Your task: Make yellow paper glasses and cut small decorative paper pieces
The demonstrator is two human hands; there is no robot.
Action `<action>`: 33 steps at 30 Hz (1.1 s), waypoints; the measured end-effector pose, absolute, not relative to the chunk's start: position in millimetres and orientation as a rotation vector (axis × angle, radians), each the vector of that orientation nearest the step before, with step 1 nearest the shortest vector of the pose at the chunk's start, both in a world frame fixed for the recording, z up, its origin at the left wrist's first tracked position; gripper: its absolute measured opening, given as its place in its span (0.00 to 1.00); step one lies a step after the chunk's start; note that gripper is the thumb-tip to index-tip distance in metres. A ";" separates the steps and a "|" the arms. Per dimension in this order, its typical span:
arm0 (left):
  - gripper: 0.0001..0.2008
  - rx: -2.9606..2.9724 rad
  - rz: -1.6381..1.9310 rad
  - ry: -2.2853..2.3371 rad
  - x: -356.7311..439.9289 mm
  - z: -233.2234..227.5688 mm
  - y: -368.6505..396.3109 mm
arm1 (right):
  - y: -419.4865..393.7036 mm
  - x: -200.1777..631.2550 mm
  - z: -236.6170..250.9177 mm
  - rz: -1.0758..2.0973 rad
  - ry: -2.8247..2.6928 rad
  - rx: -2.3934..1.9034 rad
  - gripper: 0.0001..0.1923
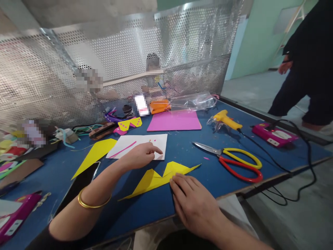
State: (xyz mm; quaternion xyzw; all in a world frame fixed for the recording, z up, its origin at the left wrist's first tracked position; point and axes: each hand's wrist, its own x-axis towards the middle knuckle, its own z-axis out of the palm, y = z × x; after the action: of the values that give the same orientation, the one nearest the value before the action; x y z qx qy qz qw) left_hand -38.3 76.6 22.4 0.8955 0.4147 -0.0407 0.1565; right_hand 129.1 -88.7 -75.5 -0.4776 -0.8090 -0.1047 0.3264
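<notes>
Pressing flat, the right hand [194,205] rests its spread fingertips on the near edge of the yellow folded paper [158,178], whose long axis runs leftward-down; the left hand [142,155], loosely curled, pinches at the white sheet [137,146] just beyond

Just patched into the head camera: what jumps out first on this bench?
The folded yellow paper shape lies at the near edge of the blue table, with the right hand flat on it. The left hand fingers the white sheet behind it. The red-and-yellow scissors lie to the right.
</notes>
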 end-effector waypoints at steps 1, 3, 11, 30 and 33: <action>0.23 2.565 -0.113 1.186 -38.6 22.1 76.2 | -88.9 129.0 -75.5 -0.272 -2.122 -1.252 0.18; 0.23 2.569 -0.096 1.200 -38.9 20.5 74.4 | -89.5 129.1 -75.6 -0.273 -2.117 -1.255 0.18; 0.20 2.562 -0.083 1.325 -50.3 17.2 72.2 | -89.0 129.2 -78.7 -0.310 -2.116 -1.242 0.18; 0.19 2.354 -0.020 2.013 -66.9 28.5 142.9 | -86.5 130.6 -79.9 -0.419 -2.083 -1.170 0.17; 0.19 2.314 -0.022 2.075 -63.8 37.7 156.8 | -85.5 131.2 -80.0 -0.442 -2.093 -1.151 0.17</action>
State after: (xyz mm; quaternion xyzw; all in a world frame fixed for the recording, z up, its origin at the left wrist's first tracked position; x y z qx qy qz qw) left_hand -63.8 156.8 37.7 0.7444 0.6675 -0.0069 0.0167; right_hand 131.2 -85.5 -80.0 -0.4442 -0.8076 -0.1703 0.3486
